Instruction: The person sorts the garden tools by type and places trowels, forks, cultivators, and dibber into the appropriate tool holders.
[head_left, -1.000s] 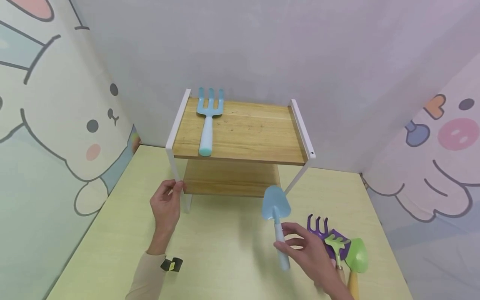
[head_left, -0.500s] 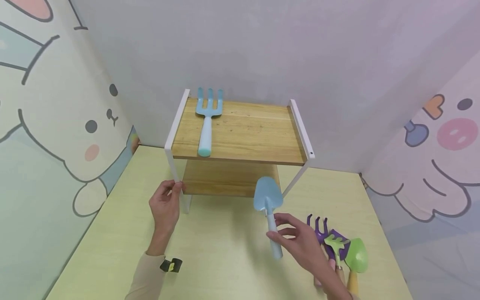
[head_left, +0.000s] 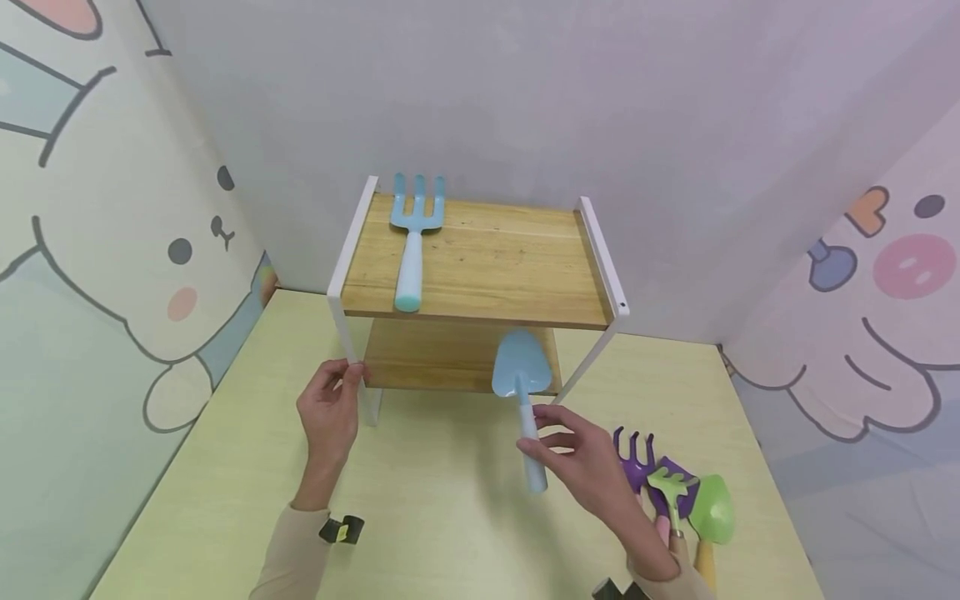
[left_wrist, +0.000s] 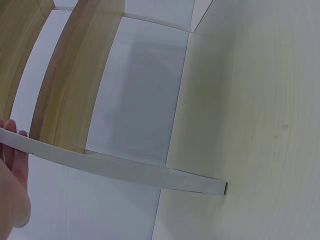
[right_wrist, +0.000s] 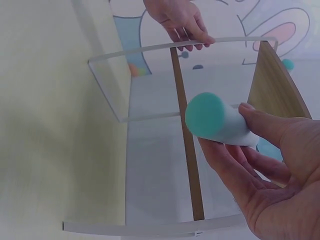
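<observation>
My right hand pinches a light blue garden trowel by its pale handle, thumb on one side and fingers on the other. The trowel's blade points away from me and overlaps the lower shelf in the head view. In the right wrist view the handle's teal end cap faces the camera. My left hand grips the front left white post of a two-tier wooden shelf rack, its thumb and fingertips around the post at lower-shelf height. A light blue hand fork lies on the top shelf's left side, tines toward the back.
On the table at the right lie a purple hand fork, a purple tool, a small green rake and a green trowel. Walls with cartoon animals enclose the table's back and sides.
My right hand has carried the blue trowel forward and to the left, from beside the rack's right post to in front of the lower shelf. My left hand stays on the post.
</observation>
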